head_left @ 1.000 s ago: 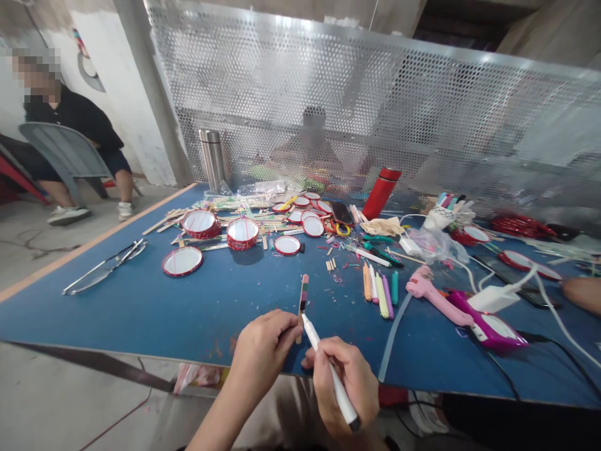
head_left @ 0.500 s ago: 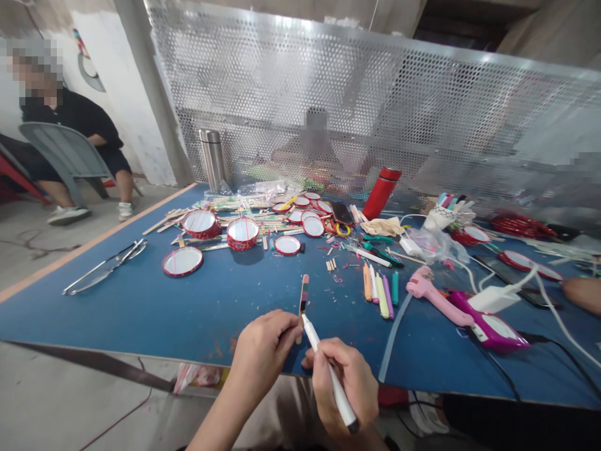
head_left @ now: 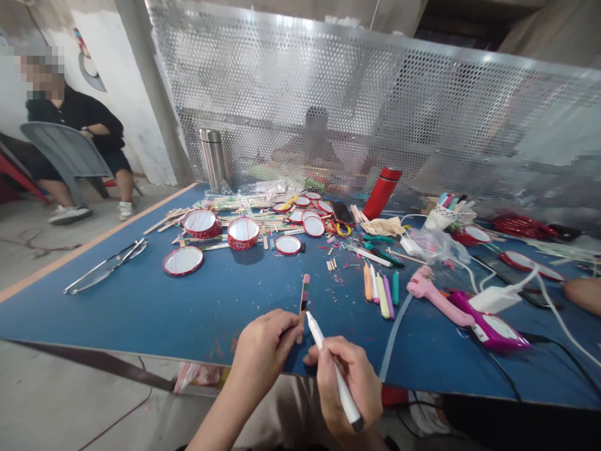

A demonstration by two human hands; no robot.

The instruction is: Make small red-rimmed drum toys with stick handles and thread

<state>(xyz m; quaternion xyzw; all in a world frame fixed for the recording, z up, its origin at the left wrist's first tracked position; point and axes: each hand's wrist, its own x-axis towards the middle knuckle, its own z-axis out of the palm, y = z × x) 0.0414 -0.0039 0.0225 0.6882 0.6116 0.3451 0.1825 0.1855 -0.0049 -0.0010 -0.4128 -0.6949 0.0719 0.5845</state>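
Between the thumb and fingers of my left hand [head_left: 265,347] stands a wooden craft stick [head_left: 304,300], pinched near its lower end. Bands of green, purple and black colour its upper part. My right hand [head_left: 350,382] is closed around a white marker [head_left: 339,379], held like a pen. The marker's tip points up and left, just to the right of the stick below the black band; a small gap seems to lie between them. The marker's dark end faces down toward me.
Several capped markers [head_left: 385,295] lie right of the stick, near a pink glue gun [head_left: 441,297] with a glue stick trailing. Red-rimmed round mirrors [head_left: 183,260], glasses [head_left: 107,269], a red bottle [head_left: 382,193] and a steel flask [head_left: 213,160] are around the blue table [head_left: 154,319].
My right hand has moved slightly right, drawing the marker tip a little away from the stick. My left hand and the stick have stayed almost still.
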